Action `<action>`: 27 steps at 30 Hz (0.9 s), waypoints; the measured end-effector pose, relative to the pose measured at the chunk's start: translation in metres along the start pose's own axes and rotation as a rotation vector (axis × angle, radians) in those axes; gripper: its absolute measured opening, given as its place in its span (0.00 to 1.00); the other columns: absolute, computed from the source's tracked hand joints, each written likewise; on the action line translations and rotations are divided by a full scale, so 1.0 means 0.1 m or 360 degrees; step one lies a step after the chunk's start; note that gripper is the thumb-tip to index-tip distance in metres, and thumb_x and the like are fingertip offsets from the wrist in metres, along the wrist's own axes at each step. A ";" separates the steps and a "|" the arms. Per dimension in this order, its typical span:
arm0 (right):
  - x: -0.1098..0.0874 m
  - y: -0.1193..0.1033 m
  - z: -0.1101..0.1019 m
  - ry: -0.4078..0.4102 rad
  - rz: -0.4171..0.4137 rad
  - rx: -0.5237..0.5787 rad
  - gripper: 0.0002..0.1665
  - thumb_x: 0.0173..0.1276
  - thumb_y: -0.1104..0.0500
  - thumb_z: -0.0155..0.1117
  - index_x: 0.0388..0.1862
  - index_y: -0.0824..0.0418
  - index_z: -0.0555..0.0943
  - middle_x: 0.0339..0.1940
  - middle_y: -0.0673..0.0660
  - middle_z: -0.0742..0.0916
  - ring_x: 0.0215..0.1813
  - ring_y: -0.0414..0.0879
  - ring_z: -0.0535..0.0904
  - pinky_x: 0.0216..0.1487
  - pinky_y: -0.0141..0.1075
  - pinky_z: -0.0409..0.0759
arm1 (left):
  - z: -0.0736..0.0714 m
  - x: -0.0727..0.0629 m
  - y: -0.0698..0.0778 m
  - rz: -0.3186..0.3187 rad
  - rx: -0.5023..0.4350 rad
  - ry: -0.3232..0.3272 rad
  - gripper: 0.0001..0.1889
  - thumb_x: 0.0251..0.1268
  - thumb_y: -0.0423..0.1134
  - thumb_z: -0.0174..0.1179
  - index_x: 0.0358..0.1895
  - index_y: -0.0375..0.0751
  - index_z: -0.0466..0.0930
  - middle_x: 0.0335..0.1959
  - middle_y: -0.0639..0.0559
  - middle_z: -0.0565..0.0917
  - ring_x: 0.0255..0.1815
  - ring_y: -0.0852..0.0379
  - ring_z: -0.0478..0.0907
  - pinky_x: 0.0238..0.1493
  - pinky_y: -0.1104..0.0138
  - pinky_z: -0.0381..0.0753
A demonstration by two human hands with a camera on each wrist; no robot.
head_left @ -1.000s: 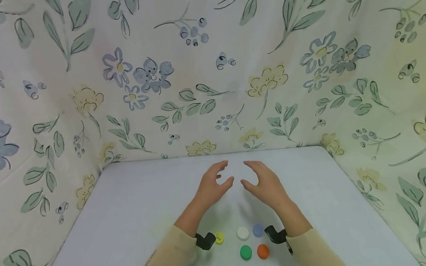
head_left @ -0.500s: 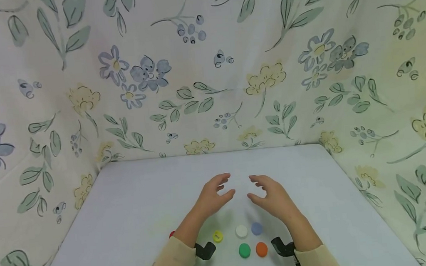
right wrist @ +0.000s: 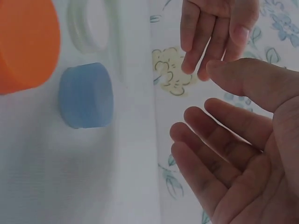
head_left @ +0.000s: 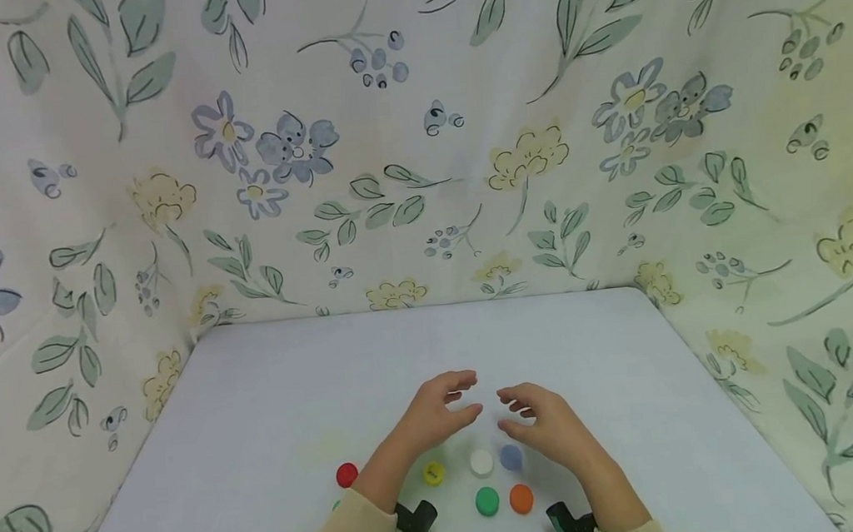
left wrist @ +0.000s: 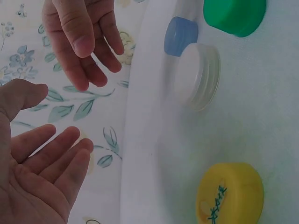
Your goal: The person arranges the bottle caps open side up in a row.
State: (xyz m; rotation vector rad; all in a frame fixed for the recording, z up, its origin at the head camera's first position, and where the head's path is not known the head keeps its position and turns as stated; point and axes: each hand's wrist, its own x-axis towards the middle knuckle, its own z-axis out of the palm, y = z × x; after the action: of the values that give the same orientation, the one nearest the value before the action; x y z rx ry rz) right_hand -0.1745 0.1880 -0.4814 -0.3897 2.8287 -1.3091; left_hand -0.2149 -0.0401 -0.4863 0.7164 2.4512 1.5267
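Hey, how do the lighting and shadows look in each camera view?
Head view: fairly even light, with soft shadows on the table; left wrist view: dimmer, the left hand in shade; right wrist view: also dim, with a soft-edged shadow beside the blue cap.

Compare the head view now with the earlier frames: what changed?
The left hand and right hand both moved back toward the person. The red cap, hidden at first, now shows beside the left arm. Nothing was taken hold of or let go. Unmoved: yellow cap, white cap, blue cap, green cap, orange cap.
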 end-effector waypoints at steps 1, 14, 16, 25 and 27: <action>-0.01 0.01 0.01 -0.0007 0.0011 0.0010 0.25 0.65 0.59 0.76 0.61 0.60 0.82 0.55 0.52 0.86 0.55 0.50 0.83 0.57 0.48 0.81 | 0.02 0.00 0.00 -0.0002 0.0005 -0.0008 0.28 0.70 0.42 0.67 0.70 0.40 0.74 0.66 0.48 0.79 0.68 0.49 0.75 0.65 0.58 0.75; -0.14 0.15 0.07 -0.0014 0.0085 0.0011 0.27 0.64 0.60 0.76 0.62 0.62 0.82 0.54 0.54 0.87 0.55 0.52 0.83 0.59 0.49 0.81 | 0.21 -0.06 -0.03 -0.0011 0.0159 -0.0146 0.29 0.69 0.46 0.68 0.70 0.41 0.75 0.66 0.50 0.78 0.64 0.43 0.75 0.62 0.53 0.78; -0.15 0.16 0.06 -0.0019 0.0098 0.0000 0.27 0.63 0.60 0.76 0.62 0.62 0.82 0.54 0.54 0.87 0.55 0.52 0.83 0.59 0.50 0.80 | 0.24 -0.06 -0.05 0.0005 0.0185 -0.0161 0.29 0.68 0.45 0.69 0.70 0.41 0.75 0.65 0.50 0.78 0.64 0.45 0.76 0.62 0.55 0.77; -0.21 0.22 0.09 -0.0066 0.0137 0.0004 0.27 0.60 0.59 0.79 0.59 0.62 0.83 0.54 0.54 0.87 0.54 0.53 0.82 0.57 0.51 0.81 | 0.33 -0.05 -0.06 -0.0019 0.0224 -0.0246 0.29 0.66 0.44 0.71 0.68 0.39 0.77 0.64 0.50 0.79 0.60 0.48 0.77 0.60 0.61 0.78; -0.22 0.23 0.10 -0.0072 0.0135 -0.0005 0.27 0.60 0.59 0.79 0.58 0.62 0.83 0.55 0.54 0.86 0.54 0.53 0.82 0.57 0.51 0.81 | 0.34 -0.05 -0.06 -0.0008 0.0233 -0.0257 0.28 0.66 0.43 0.71 0.67 0.38 0.77 0.63 0.50 0.80 0.60 0.48 0.78 0.59 0.61 0.78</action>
State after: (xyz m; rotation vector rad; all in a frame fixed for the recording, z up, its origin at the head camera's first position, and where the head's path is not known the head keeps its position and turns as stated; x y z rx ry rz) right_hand -0.1576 0.2002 -0.5074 -0.2921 2.7778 -1.2639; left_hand -0.1993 -0.0172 -0.5078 0.8231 2.4587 1.2443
